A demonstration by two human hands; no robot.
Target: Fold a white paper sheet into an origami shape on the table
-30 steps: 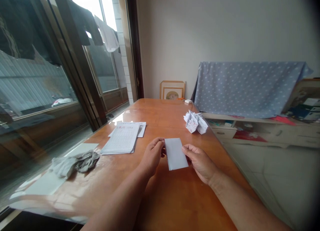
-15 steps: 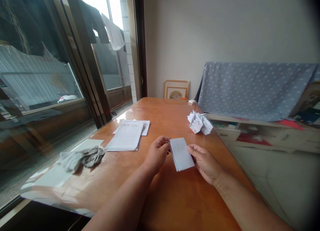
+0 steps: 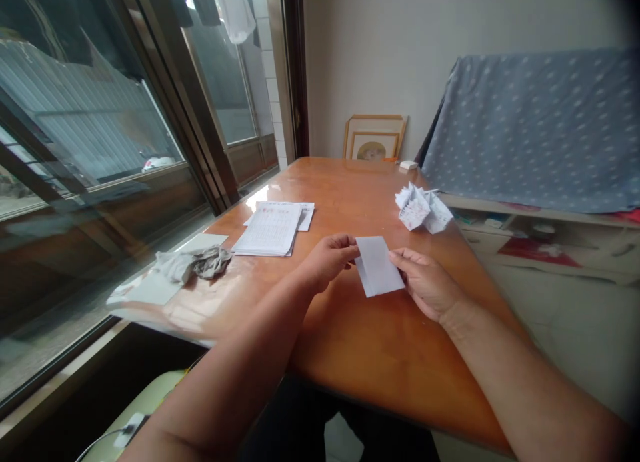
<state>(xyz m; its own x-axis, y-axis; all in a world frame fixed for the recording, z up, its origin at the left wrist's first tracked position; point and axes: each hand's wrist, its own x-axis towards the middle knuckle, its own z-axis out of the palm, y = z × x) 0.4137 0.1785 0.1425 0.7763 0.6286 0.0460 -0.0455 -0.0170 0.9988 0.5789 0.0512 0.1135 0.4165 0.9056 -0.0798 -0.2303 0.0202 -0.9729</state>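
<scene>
A folded sheet of white paper [image 3: 379, 269] is held up over the wooden table between my two hands. My left hand [image 3: 336, 259] pinches its left edge near the upper corner. On the opposite edge, the thumb and fingers of my right hand [image 3: 425, 282] grip it. The paper's near face looks plain, and the fingers behind it are partly hidden. Beyond my right hand stands a cluster of folded paper pieces [image 3: 423, 209] with printed marks. Left of my left hand lies a stack of printed sheets [image 3: 270, 229].
Crumpled grey cloths [image 3: 193, 265] lie at the table's left side, beside the window. A small white box [image 3: 409, 165] rests at the far end of the wooden table [image 3: 350, 189]. Framed pictures [image 3: 375, 137] lean on the wall, and a dotted blue cloth [image 3: 535, 129] hangs at the right.
The view has tilted down and shifted left, so the table's near edge now shows. Both hands keep hold of the folded paper, whose lower layers now line up more closely.
</scene>
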